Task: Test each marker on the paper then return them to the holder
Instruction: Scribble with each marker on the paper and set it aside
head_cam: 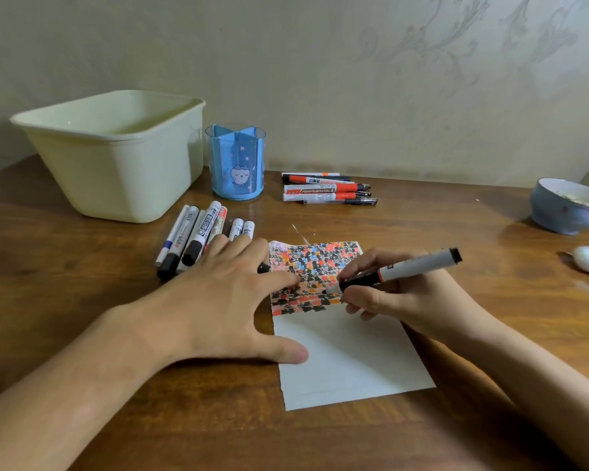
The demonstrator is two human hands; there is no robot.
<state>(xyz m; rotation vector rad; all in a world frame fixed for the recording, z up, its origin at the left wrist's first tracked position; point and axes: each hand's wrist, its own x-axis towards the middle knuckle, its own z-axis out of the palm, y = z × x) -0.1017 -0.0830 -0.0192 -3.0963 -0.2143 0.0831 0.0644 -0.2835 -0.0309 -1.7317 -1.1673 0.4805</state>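
marker (419, 266) pinched in right hand (398, 294) (label unreadable), tip on paper (347, 362), left hand (225, 297) flat

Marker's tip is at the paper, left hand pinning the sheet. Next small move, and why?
Probably a short stroke with the marker on the paper. The right hand grips it uncapped, tip at the lower edge of the scribbled patch, blank paper just below. The left hand lies flat on the sheet's edge, steadying it. The holder looks empty, so returning comes later.
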